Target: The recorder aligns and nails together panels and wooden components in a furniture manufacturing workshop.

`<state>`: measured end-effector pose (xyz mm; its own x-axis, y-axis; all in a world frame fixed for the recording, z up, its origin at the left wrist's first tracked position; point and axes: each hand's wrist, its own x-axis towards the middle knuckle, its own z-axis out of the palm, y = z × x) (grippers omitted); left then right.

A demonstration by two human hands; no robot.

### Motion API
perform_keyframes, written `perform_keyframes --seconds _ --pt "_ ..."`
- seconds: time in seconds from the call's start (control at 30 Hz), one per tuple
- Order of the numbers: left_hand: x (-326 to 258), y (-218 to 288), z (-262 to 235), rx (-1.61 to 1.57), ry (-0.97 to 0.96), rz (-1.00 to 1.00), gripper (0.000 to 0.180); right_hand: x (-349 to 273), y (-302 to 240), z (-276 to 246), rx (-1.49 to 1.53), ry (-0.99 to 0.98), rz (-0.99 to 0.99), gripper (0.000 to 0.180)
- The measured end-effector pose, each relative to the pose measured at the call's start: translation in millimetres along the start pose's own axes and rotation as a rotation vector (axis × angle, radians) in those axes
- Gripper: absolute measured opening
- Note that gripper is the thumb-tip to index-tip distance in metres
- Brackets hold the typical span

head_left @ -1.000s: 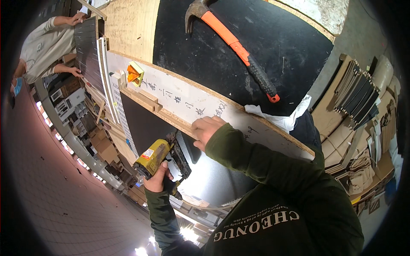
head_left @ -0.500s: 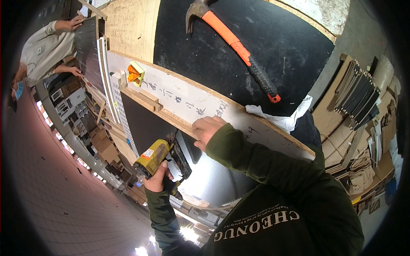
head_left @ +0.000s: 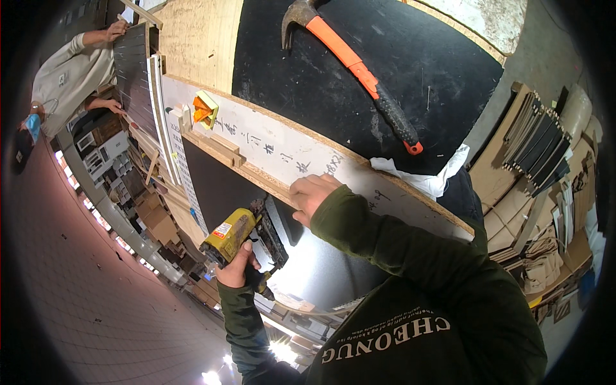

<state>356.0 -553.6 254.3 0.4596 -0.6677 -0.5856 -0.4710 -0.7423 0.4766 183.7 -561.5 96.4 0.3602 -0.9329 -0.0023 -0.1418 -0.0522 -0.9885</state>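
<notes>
Head view: left hand (head_left: pixel 236 268) still gripping yellow nail gun (head_left: pixel 239 232), right hand (head_left: pixel 312 194) still flat, open, pressing wooden strip (head_left: pixel 253 172); nothing shifted, nailing paused.

Small rectangular red-and-white label (head_left: pixel 222 229) on the yellow nailer (head_left: pixel 234 234) body; brown cartons (head_left: pixel 154 218) stacked on the floor left of the white panel (head_left: pixel 282 151) bearing handwritten marks.

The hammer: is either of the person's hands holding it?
No. The hammer lies alone on the black sheet; the left hand grips the nail gun, the right hand presses the wood strip.
</notes>
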Motion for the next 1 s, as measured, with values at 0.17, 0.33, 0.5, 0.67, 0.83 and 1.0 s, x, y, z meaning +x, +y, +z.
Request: perform_keyframes --seconds 0.17,0.33,0.5,0.67,0.83,1.0 --pt "-2 2 2 0.004 -0.003 -0.017 0.032 -2 0 -2 0.003 -0.016 0.008 0.016" --pt "7 9 8 0.012 -0.029 -0.035 0.029 1 5 -8 0.012 0.001 0.016 0.016" --pt "8 9 -10 -0.005 -0.050 -0.019 0.027 11 -3 -2 0.031 0.000 -0.013 0.020" --pt "5 11 -14 0.134 -0.083 0.052 0.015 12 13 20 0.009 -0.023 -0.005 0.025" --pt "-48 -28 -11 -0.133 -0.136 0.088 0.043 4 2 13 -0.052 0.033 -0.165 0.026" --pt "-168 -106 -22 -0.185 0.009 0.266 0.034 -6 -2 13 -0.006 -0.029 -0.167 0.022"
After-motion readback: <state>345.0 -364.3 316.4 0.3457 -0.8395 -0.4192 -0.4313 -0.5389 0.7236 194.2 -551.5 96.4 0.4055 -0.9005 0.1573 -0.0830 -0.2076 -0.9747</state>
